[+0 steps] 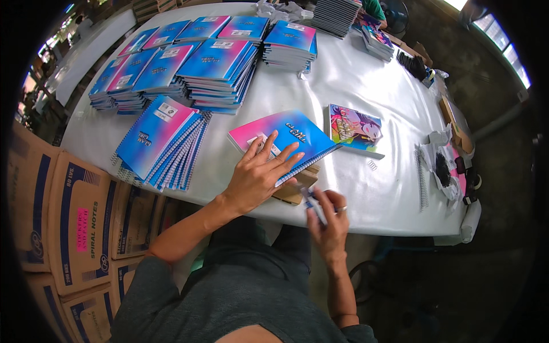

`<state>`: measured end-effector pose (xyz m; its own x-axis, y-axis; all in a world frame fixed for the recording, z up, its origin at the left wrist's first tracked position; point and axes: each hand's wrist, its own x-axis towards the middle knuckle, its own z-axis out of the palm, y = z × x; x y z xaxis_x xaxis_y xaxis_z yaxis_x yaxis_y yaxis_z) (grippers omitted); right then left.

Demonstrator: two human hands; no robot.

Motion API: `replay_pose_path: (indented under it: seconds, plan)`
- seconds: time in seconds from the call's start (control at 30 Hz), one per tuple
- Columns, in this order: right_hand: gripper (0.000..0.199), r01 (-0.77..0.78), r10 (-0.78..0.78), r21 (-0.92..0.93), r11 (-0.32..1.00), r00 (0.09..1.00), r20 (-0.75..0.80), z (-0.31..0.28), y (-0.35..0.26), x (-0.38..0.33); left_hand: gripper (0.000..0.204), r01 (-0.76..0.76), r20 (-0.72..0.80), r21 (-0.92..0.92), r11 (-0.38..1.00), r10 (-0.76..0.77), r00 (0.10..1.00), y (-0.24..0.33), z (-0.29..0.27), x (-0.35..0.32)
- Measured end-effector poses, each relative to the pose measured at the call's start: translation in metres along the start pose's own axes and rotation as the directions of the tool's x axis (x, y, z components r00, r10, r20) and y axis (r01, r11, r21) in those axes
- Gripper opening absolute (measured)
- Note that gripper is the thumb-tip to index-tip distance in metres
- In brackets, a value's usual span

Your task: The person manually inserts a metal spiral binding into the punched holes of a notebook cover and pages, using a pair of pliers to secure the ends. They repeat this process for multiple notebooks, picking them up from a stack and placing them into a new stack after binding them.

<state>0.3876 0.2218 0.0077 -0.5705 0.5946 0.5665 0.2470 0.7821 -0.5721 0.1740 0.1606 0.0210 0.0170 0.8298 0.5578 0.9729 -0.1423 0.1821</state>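
Note:
A pink-and-blue spiral notebook (pixel 309 130) lies tilted at the near middle of the table, its coil edge toward me. My left hand (pixel 254 174) rests on its cover with the fingers spread flat. Under the coil edge sits a brown wooden block (pixel 289 194). My right hand (pixel 331 228) is closed around a small pliers-like tool (pixel 311 201), partly blurred, its tip close to the block and the coil. A ring shows on one finger of this hand.
Fanned spiral notebooks (pixel 160 140) lie at left, with tall notebook stacks (pixel 214 68) behind. A notebook with a colourful illustrated cover (pixel 355 128) lies to the right, near a loose coil piece (pixel 372 165). Cardboard boxes (pixel 86 228) stand below left. A co-worker's green sleeve (pixel 374 8) shows far back.

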Motion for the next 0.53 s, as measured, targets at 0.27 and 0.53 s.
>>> replay_pose_path:
  seconds: [0.27, 0.53]
  plan:
    - [0.055, 0.007, -0.010, -0.094, 0.996, 1.000, -0.029, 0.011, -0.016, -0.005, 0.055, 0.031, -0.068, 0.042, 0.999, -0.028, 0.997, 0.009, 0.005, 0.009]
    - [0.036, -0.739, 0.412, 0.317, 0.594, 0.618, 0.670, -0.005, -0.012, 0.016, 0.053, 0.001, -0.061, 0.085, 0.996, 0.004, 0.998, 0.002, -0.001, 0.004]
